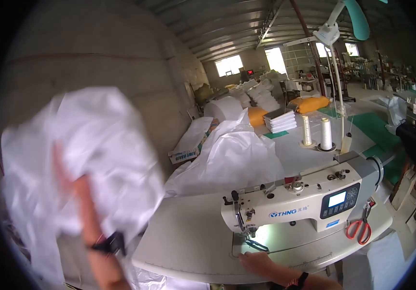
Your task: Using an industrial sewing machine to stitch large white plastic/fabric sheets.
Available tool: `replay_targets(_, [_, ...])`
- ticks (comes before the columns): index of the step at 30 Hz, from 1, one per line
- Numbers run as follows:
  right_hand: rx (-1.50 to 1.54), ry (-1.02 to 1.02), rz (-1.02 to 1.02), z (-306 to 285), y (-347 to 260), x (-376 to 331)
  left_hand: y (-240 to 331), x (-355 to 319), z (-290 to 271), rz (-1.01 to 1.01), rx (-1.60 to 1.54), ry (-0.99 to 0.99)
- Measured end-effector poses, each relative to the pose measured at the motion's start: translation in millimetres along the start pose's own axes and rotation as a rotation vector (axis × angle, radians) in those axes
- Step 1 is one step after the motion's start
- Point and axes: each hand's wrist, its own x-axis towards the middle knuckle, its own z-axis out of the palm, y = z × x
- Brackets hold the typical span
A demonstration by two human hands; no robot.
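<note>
Your left hand [64, 166] overlaps crumpled white sheeting [106, 140]; well apart, your right hand [258, 265] lies beside slim dark snips [257, 246]; neither grip is discernible.

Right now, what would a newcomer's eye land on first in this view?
First, the big white sheet at the left, with the blurred left hand overlapping it. Next, the white sewing machine at lower right, the right hand near its lit needle area; red-handled scissors stand out below its control panel.

We see our left hand [65, 170] blurred against crumpled white sheeting [114, 130]. Our right hand [257, 264] is at the table [184, 232], just before the sewing machine [285, 200].
</note>
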Motion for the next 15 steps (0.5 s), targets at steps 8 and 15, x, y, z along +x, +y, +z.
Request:
replay_targets(8, [0.145,0.027,0.054,-14.1,-3.3,-0.1,162.8,-218.1,153.4,-0.643,-1.075,-1.133])
replay_targets(15, [0.054,0.102,-0.047,-3.3,-1.6,2.2,170.5,-100.5,-25.6,-0.353,-0.903,-0.881])
